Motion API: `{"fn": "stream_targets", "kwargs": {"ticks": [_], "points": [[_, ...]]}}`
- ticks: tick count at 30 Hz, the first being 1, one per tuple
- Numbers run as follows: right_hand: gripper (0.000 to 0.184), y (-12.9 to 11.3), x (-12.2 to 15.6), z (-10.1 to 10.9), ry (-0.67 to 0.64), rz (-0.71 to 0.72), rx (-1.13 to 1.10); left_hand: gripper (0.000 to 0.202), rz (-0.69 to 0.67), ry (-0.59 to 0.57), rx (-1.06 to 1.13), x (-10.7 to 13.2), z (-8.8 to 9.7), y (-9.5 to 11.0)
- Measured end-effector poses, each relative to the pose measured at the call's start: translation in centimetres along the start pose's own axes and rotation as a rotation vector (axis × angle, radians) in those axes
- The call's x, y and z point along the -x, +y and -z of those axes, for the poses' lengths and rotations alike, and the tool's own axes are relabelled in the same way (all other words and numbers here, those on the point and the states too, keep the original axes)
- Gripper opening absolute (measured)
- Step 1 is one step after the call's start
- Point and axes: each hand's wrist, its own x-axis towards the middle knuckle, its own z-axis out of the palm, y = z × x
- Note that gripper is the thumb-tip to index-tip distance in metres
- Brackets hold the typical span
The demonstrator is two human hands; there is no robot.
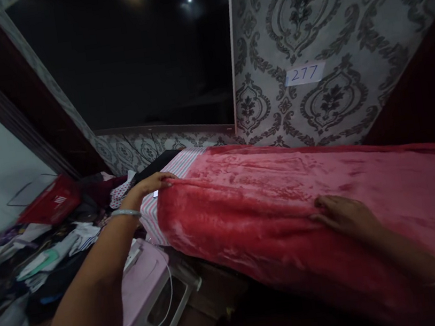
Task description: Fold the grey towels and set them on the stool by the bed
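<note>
The red blanket (271, 198) lay spread over a striped sheet (179, 165), running from the middle of the view off to the right, below the patterned wall (342, 16). Its near edge hung down over the side.

The left hand (148, 186) reached out to the blanket's far left corner, fingers stretched and resting on the plush where it met the sheet. The thumb was hidden, so I could not tell whether the hand pinched the edge or only touched it. A pale bangle (126, 213) sat on that wrist.

The right hand (344, 216) lay open, palm down, on the blanket's near fold, well apart from the left, gripping nothing.

Below the left arm stood a pink stool (145, 281) with a white cable (171, 299) trailing over it. Further left, a red basket (50, 200) rested beside a heap of clothes (52, 251). On the wall a white label (305, 73) read 277, just right of a large dark pane (134, 61) showing a few spots of light.
</note>
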Motion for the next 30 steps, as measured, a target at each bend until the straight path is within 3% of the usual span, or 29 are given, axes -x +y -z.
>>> {"fn": "stream_targets", "kwargs": {"ticks": [6, 12, 17, 25, 30], "points": [[0.035, 0.4, 0.2, 0.3, -0.025, 0.039, 0.084, 0.037, 0.07, -0.078, 0.041, 1.0, 0.0, 0.4], [0.043, 0.0, -0.3, 0.3, 0.016, 0.01, 0.124, 0.05, 0.029, -0.085, -0.308, 1.8, -2.1, 0.4], [0.041, -0.4, -0.3, 1.4, 0.058, 0.046, 0.103, 0.033, 0.012, 0.014, -0.635, 2.1, -3.0, 1.1], [0.037, -0.1, 0.8, 4.2, -0.009, 0.061, 0.087, 0.028, -0.045, 0.095, -0.665, 4.0, -0.4, 4.0], [0.057, -1.5, 1.2, 8.6, 0.084, -0.046, 0.089, 0.027, -0.094, 0.313, -0.618, 6.8, 0.1, 7.0]]}}
